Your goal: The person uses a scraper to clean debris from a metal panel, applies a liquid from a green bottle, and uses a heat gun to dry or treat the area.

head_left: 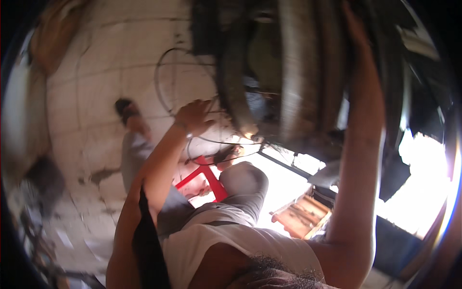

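My left hand [194, 118] is held out over the tiled floor, its fingers spread and no object visible between them. A thin dark cable [158, 77] loops just beyond it; whether the fingers touch the cable, I cannot tell. To its right stands a large dark machine [298, 72] with broad curved metal parts, smeared by motion. My right arm stretches far up along the machine's right side. At the top edge my right hand [355, 24] lies against a dark part; its fingers are blurred and mostly hidden.
A red plastic stool [214, 185] shows beside my bent knee. My foot in a dark sandal [127, 111] is on the tiled floor [101, 144]. A wooden crate [304, 216] is at the lower right, near glaring light. More thin wires [226, 142] hang below the machine.
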Demonstrator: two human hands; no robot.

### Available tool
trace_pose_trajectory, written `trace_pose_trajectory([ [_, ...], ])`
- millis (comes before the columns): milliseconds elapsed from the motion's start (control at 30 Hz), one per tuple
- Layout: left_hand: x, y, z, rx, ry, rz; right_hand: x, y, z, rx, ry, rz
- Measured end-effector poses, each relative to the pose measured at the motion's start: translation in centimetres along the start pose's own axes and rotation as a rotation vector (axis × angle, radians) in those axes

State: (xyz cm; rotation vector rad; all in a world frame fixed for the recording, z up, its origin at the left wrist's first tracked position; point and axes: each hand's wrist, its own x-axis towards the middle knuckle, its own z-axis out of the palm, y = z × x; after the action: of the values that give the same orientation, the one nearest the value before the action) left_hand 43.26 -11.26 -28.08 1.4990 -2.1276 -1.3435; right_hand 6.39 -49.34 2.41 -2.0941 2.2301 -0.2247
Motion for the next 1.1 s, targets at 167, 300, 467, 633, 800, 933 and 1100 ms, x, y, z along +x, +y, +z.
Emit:
trace_pose_trajectory([
  [167,1.9,-1.0,1.6,0.021,-0.036,-0.007,-16.0,-2.8,0.8,0.175,0.148,0.000],
  [300,2.1,-0.8,1.0,0.019,-0.097,-0.056,-26.8,-0.7,-0.4,0.043,0.168,0.045],
  [467,0.8,-0.5,-0.3,-0.064,-0.117,-0.142,-30.9,-1.4,-1.6,-0.077,0.104,-0.123],
  [633,1.4,-2.5,1.3,0.033,-0.017,-0.031,-24.2,-2.8,0.6,0.065,0.142,0.082],
  [800,1.1,-3.0,0.4,-0.035,0.090,-0.028,-12.9,-8.5,1.7,0.268,0.075,0.026],
  [933,1.0,-2.6,-0.1,-0.064,0.109,-0.010,-4.2,-8.3,1.7,0.099,0.053,0.105],
  [1100,0.8,-2.7,-0.8,-0.083,0.111,-0.036,-4.2,-12.5,1.4,0.160,0.062,0.168],
])
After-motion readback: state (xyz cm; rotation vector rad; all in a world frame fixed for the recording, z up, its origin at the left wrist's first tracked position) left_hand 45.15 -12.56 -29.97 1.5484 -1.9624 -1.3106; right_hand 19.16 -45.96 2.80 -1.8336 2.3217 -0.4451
